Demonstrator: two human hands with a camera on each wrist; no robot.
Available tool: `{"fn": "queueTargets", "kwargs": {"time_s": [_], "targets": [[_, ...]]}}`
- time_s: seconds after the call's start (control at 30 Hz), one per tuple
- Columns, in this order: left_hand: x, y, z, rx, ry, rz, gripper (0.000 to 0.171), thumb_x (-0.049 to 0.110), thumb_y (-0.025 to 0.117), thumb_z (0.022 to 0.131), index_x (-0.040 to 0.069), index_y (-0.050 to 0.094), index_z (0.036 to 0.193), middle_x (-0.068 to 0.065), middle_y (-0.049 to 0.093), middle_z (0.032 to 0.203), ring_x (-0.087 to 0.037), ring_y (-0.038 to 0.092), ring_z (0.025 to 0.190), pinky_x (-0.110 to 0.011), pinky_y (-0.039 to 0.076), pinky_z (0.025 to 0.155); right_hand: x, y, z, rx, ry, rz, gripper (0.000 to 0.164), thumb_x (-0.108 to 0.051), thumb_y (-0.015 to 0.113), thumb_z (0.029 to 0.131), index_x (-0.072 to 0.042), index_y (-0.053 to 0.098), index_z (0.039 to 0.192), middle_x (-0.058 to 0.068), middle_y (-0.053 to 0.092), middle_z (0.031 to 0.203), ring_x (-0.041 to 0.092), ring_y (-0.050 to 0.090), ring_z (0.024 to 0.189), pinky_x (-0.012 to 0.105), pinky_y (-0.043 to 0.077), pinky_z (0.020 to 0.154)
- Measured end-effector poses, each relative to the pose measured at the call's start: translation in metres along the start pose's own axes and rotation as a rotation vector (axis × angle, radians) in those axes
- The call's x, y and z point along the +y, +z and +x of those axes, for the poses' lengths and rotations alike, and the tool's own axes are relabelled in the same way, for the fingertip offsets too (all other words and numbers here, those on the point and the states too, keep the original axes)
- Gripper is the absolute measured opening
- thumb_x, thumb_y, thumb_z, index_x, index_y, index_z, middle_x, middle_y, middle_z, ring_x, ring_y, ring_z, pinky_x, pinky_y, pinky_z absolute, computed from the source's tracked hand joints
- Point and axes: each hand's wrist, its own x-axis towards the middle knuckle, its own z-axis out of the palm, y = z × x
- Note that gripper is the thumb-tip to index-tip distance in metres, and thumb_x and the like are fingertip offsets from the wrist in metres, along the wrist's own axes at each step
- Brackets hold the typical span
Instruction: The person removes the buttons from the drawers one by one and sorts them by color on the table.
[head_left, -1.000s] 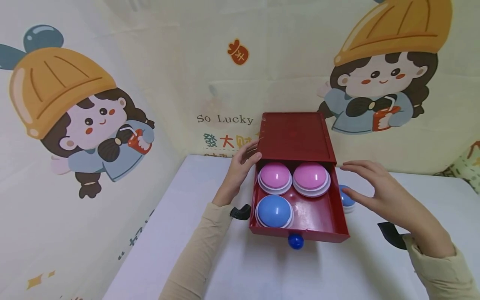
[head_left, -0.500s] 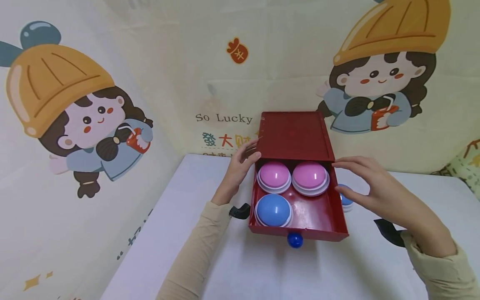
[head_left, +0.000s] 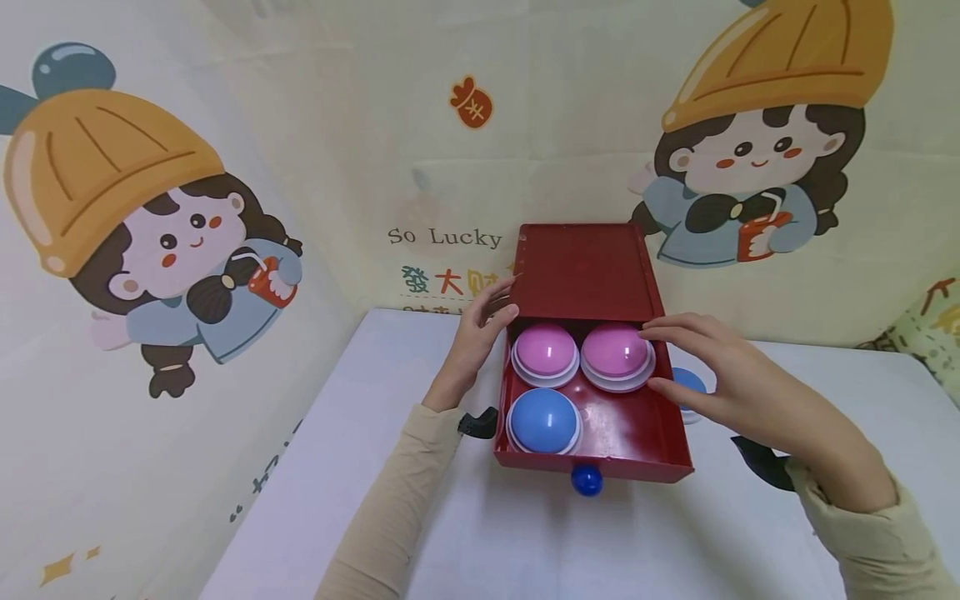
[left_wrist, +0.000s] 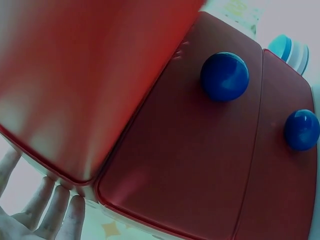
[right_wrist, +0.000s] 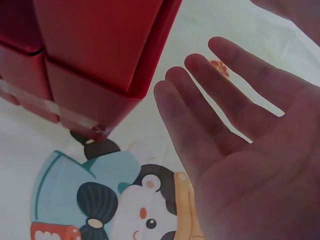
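Cabinet [head_left: 588, 271] between left grip [head_left: 474, 337], wide against its side, and right grip [head_left: 750, 385], also wide.

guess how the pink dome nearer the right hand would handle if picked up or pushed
The pink dome looks glossy, so a grip on its curved top might slip. Its broad white base suggests a push would likely slide it rather than roll it. Its even, undented shape hints that it is stiff.

Over the head camera I saw a white table [head_left: 600, 550] bearing a red drawer cabinet [head_left: 585, 273], with a partly hidden blue-topped button [head_left: 692, 380] just right of it.
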Motion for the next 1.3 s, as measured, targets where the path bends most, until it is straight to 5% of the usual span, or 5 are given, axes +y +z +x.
{"fn": "queueTargets", "kwargs": {"time_s": [0.93,1.3], "targets": [[-0.001,0.000,0.000,-0.003,-0.004,-0.014,0.046,0.014,0.052,0.092,0.008,0.043,0.137,-0.009,0.047,0.131,-0.024,0.044,0.120,-0.040,0.037,0.099,-0.029,0.002,0.024,-0.147,-0.075,0.110,0.057,-0.032,0.075,0.075,-0.023,0.052,0.126,-0.002,0.046,0.129,0.022,0.042,0.119,0.035,0.054,0.073],[0.001,0.000,-0.001,-0.007,-0.012,-0.001,0.046,0.015,0.052,0.092,0.009,0.043,0.137,-0.009,0.048,0.131,-0.022,0.044,0.120,-0.041,0.036,0.100,-0.037,0.008,0.033,-0.202,-0.085,0.156,0.058,-0.033,0.074,0.076,-0.020,0.052,0.128,-0.002,0.048,0.127,0.022,0.045,0.118,0.039,0.053,0.075]]}}
